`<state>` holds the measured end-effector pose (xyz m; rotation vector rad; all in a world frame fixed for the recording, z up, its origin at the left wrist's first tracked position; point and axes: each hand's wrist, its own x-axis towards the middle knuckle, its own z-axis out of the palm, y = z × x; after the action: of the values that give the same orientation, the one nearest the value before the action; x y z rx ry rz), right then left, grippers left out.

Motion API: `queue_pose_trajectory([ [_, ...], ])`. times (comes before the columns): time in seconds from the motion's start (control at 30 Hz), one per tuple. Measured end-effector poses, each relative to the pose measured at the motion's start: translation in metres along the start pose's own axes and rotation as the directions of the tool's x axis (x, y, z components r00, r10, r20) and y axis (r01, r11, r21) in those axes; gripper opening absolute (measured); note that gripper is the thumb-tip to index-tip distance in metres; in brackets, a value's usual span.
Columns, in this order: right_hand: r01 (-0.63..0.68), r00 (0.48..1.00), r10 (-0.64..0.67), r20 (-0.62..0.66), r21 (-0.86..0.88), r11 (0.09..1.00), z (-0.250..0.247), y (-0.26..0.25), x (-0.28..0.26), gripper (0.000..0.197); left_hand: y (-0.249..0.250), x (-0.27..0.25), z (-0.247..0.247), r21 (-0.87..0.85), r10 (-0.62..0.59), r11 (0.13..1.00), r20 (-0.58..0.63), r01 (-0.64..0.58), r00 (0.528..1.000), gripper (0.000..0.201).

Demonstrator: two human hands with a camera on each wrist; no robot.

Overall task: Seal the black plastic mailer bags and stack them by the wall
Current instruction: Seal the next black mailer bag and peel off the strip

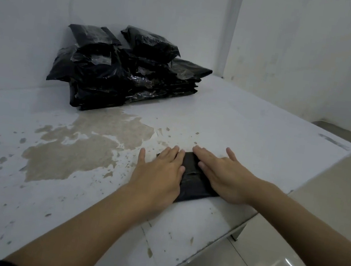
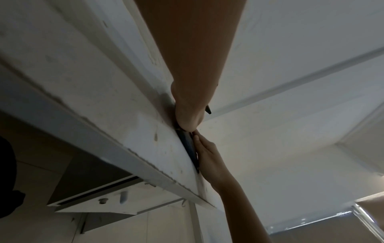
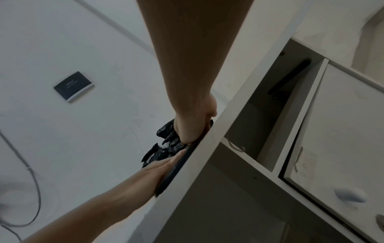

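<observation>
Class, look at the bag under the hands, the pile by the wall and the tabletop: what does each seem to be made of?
Bag: thin black plastic film, dull here, lying flat under both palms.
Pile: the same black film, glossier, with crinkles catching light.
Tabletop: probably a white-coated board; the coating has flaked off in patches, baring a tan layer, perhaps wood or fibreboard.

Both forearms are bare from elbow to wrist. Neither the left hand (image 1: 159, 173) nor the right hand (image 1: 223, 176) wears anything. Dark fabric shows at the frame's lower edge.
</observation>
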<state>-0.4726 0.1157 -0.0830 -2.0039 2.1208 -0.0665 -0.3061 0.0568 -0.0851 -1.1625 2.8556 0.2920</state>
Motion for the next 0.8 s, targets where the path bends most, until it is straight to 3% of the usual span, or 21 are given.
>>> queue_pose_trajectory([
  [0.4, -0.189, 0.982, 0.19, 0.01, -0.085, 0.978, -0.007, 0.043, -0.005, 0.049, 0.032, 0.033, 0.002, -0.075, 0.024, 0.997, 0.03, -0.021, 0.999, 0.053],
  [0.57, -0.261, 0.965, 0.259, -0.032, -0.077, 0.962, 0.0, 0.034, -0.006, 0.048, 0.023, 0.029, -0.003, -0.279, 0.046, 0.96, 0.046, -0.031, 0.998, 0.056],
  [0.67, -0.248, 0.95, 0.243, -0.197, -0.001, 0.969, 0.007, 0.033, -0.009, 0.047, 0.018, 0.025, -0.007, -0.31, 0.053, 0.95, 0.027, -0.042, 0.998, 0.055],
  [0.73, -0.059, 0.898, 0.034, -0.439, -0.042, 0.997, 0.009, 0.032, -0.011, 0.038, 0.019, 0.021, -0.006, -0.24, 0.078, 0.967, -0.065, -0.091, 0.995, 0.053],
  [0.8, 0.107, 0.809, -0.126, -0.574, -0.066, 0.992, 0.014, 0.035, -0.011, 0.028, 0.023, 0.018, -0.003, -0.118, 0.146, 0.978, -0.193, -0.171, 0.97, 0.056],
])
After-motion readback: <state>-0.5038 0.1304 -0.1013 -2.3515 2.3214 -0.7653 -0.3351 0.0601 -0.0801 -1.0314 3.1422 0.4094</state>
